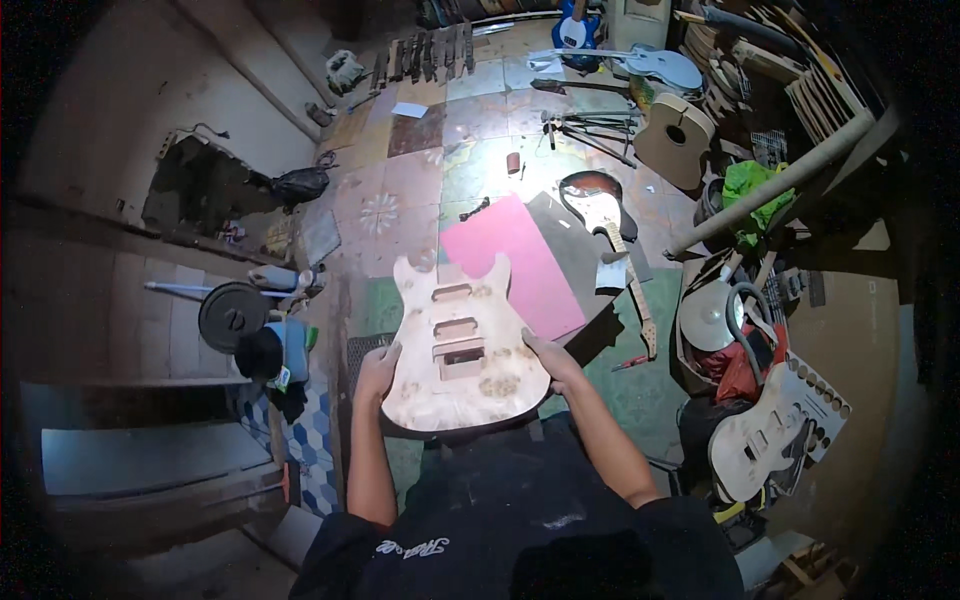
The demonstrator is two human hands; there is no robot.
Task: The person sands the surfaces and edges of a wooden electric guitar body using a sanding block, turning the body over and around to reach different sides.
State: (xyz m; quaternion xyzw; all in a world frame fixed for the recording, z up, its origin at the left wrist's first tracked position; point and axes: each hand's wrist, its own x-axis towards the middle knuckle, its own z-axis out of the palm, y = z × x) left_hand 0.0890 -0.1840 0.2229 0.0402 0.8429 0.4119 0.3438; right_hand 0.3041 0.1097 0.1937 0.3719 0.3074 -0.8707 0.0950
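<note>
An unfinished pale wood electric guitar body (pixel 462 308) is held up in front of my torso, its two horns pointing away from me. Routed pickup and bridge cavities run down its middle, and brownish patches mark the surface. My left hand (pixel 376 372) grips the left edge near the wide end. On the opposite edge, my right hand (pixel 553 362) has its thumb on the face; the other fingers of both hands are mostly hidden behind the wood. A pink sheet (pixel 515 255) lies on the floor just beyond the body, next to a dark grey sheet (pixel 572 240).
A sunburst electric guitar (pixel 600 205) lies right of the sheets. Farther back are an acoustic guitar (pixel 675 140), a folded black stand (pixel 590 130) and a blue guitar (pixel 576 32). Another bare guitar body (pixel 755 445) leans at right. A round black lid (pixel 240 318) sits at left.
</note>
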